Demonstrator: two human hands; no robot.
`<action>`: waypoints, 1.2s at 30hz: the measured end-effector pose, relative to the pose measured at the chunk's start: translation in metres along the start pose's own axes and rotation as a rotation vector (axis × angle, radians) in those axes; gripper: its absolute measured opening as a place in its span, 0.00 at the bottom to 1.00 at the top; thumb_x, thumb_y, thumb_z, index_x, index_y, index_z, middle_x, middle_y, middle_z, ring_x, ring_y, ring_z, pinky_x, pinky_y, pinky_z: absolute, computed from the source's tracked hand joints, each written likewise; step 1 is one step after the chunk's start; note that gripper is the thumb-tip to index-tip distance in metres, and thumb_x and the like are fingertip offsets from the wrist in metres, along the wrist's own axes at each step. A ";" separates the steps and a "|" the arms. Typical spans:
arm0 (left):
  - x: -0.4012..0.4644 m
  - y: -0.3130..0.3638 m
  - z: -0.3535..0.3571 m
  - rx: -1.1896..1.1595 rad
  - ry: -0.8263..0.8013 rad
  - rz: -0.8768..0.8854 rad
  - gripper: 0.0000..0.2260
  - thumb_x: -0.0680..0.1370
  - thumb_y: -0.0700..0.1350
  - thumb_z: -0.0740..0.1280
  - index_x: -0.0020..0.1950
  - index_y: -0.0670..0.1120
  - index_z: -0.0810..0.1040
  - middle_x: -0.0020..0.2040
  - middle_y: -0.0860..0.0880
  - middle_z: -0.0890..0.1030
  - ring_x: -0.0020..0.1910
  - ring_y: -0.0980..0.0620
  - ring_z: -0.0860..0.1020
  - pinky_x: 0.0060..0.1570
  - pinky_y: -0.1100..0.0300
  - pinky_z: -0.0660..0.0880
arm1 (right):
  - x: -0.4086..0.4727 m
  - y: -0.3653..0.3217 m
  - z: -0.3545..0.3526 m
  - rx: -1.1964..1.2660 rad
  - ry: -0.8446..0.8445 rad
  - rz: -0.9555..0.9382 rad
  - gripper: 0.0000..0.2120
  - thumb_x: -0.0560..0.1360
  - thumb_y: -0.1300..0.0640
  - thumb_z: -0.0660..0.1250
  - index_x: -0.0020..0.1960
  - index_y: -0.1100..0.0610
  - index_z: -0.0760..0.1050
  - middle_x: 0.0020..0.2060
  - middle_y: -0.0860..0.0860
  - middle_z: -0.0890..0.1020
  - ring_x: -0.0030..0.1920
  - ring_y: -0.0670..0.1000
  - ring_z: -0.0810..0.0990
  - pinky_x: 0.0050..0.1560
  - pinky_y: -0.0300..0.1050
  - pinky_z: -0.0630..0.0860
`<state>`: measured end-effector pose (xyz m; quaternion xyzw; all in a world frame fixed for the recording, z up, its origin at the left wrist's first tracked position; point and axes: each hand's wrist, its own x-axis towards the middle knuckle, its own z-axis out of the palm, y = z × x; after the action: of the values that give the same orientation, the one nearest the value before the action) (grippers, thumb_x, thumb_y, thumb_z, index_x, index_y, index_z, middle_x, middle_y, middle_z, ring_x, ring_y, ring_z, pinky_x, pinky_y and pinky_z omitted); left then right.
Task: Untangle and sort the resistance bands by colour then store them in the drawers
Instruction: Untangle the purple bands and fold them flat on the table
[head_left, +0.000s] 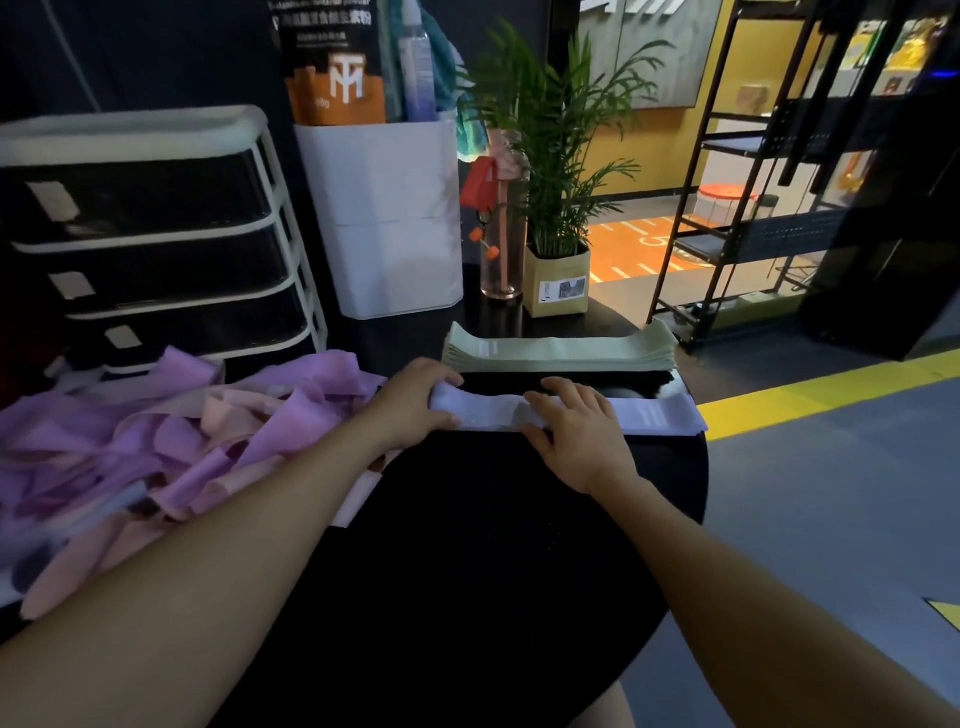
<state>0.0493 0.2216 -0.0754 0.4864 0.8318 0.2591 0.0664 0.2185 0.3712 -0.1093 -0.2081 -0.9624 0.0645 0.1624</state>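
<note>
A pale lilac-white band (654, 413) lies stretched flat across the far side of the round black table (493, 519). My left hand (415, 402) grips its left end with curled fingers. My right hand (576, 423) presses flat on its middle. Just behind it sits a neat stack of light green bands (561, 348). A tangled heap of purple and pink bands (156, 441) covers the table's left side. The black drawer unit with a white frame (156, 228) stands at the back left, drawers closed.
A white bin (384, 218) holding a bag and bottles stands behind the table. Beside it are a clear pink bottle (501, 244) and a potted palm (556, 280). A black metal shelf rack (753, 208) stands on the floor to the right.
</note>
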 end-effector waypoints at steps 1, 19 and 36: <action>-0.002 0.004 -0.005 0.007 0.025 0.022 0.18 0.71 0.41 0.73 0.61 0.45 0.76 0.61 0.47 0.72 0.61 0.50 0.72 0.60 0.65 0.65 | 0.000 -0.001 -0.002 -0.001 0.001 0.015 0.21 0.79 0.46 0.57 0.70 0.49 0.65 0.70 0.51 0.65 0.70 0.54 0.62 0.70 0.50 0.56; -0.155 -0.016 -0.084 0.061 0.322 0.008 0.06 0.73 0.44 0.71 0.49 0.46 0.80 0.56 0.51 0.76 0.57 0.54 0.73 0.57 0.60 0.67 | -0.012 -0.157 -0.029 0.322 -0.074 -0.260 0.16 0.75 0.53 0.66 0.62 0.55 0.74 0.57 0.56 0.74 0.58 0.59 0.73 0.58 0.54 0.71; -0.239 -0.046 -0.068 0.170 0.282 -0.120 0.36 0.69 0.42 0.74 0.72 0.59 0.63 0.71 0.62 0.66 0.69 0.61 0.65 0.62 0.64 0.60 | -0.047 -0.202 -0.023 0.250 -0.188 -0.470 0.16 0.74 0.58 0.67 0.62 0.55 0.76 0.63 0.53 0.74 0.65 0.56 0.69 0.62 0.53 0.70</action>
<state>0.1122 -0.0230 -0.0737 0.3985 0.8794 0.2488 -0.0770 0.1902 0.1702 -0.0623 0.0492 -0.9797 0.1622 0.1073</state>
